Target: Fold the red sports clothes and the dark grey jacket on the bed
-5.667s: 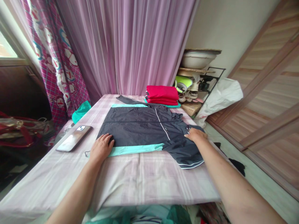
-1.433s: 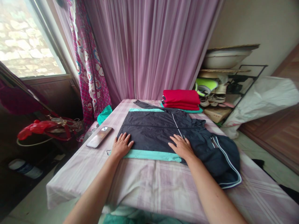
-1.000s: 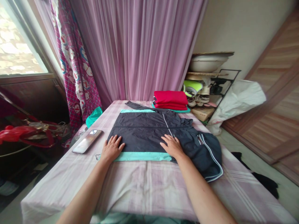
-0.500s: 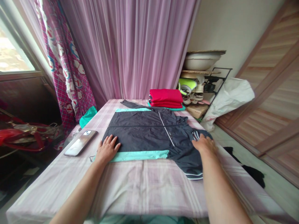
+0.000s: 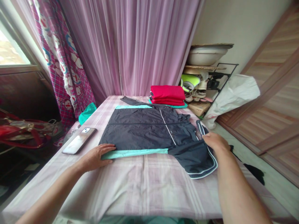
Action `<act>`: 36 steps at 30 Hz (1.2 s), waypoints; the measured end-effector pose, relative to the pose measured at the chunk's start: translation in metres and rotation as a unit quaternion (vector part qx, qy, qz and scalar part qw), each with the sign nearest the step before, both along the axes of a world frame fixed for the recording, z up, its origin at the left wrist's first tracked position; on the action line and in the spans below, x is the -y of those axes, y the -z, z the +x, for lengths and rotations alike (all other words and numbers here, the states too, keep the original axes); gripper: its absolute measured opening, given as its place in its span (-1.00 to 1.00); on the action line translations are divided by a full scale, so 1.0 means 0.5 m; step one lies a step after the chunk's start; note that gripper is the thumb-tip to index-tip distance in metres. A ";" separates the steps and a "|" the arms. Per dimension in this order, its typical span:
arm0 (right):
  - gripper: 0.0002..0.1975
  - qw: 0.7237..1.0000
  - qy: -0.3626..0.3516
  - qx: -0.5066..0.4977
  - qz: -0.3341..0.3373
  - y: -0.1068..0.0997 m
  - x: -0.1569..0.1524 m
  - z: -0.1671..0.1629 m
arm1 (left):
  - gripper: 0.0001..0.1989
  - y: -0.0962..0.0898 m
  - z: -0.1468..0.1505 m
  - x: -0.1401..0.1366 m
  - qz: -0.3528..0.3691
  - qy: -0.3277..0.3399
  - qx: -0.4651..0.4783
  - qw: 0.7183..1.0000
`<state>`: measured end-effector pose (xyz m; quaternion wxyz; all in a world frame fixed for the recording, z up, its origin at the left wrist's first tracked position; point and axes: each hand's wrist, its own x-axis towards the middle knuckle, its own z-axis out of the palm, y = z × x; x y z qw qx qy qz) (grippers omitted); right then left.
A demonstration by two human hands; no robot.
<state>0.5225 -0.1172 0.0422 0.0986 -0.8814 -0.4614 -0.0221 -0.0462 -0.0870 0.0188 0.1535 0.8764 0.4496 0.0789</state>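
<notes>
A dark jacket [image 5: 137,130] with white piping and mint-green side panels lies spread across the table, its hem to the left and collar to the right. My left hand [image 5: 99,157] rests at the near corner of the hem, fingers stretched out over the mint edge. At the collar end, my right hand [image 5: 215,141] is closed on the striped collar band and lifts part of it off the cloth. One dark sleeve reaches toward the far side; the near side bulges toward me with a white-edged border.
A phone [image 5: 79,141] lies left of the jacket on the checked tablecloth [image 5: 140,186]. Folded red clothes [image 5: 167,95] are stacked at the far edge. Beyond the right edge stand a shoe rack [image 5: 224,74] and a white bag [image 5: 233,95]. Purple curtains [image 5: 135,46] hang behind.
My right hand has gripped the collar band and raised it, spreading the striped edge outward. My left hand has slid nearer to me, from the jacket's dark front to its mint edge.
</notes>
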 end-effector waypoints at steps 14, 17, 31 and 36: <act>-0.61 0.981 0.006 0.033 0.193 -0.221 -0.221 -0.099 | -0.54 -0.126 0.034 -0.174 0.098 -0.188 -0.181 0.960; -0.59 0.977 -0.060 -0.033 0.203 -0.216 -0.320 -0.117 | -0.53 -0.117 0.065 -0.227 0.109 -0.213 -0.196 0.951; -0.47 0.989 -0.082 -0.111 -0.056 -0.007 0.006 -0.046 | -0.37 0.004 -0.027 -0.168 0.032 -0.338 -0.056 0.939; -0.56 0.962 -0.150 -0.187 0.129 0.073 0.024 -0.069 | -0.46 0.007 -0.001 -0.149 0.055 -0.352 -0.047 0.933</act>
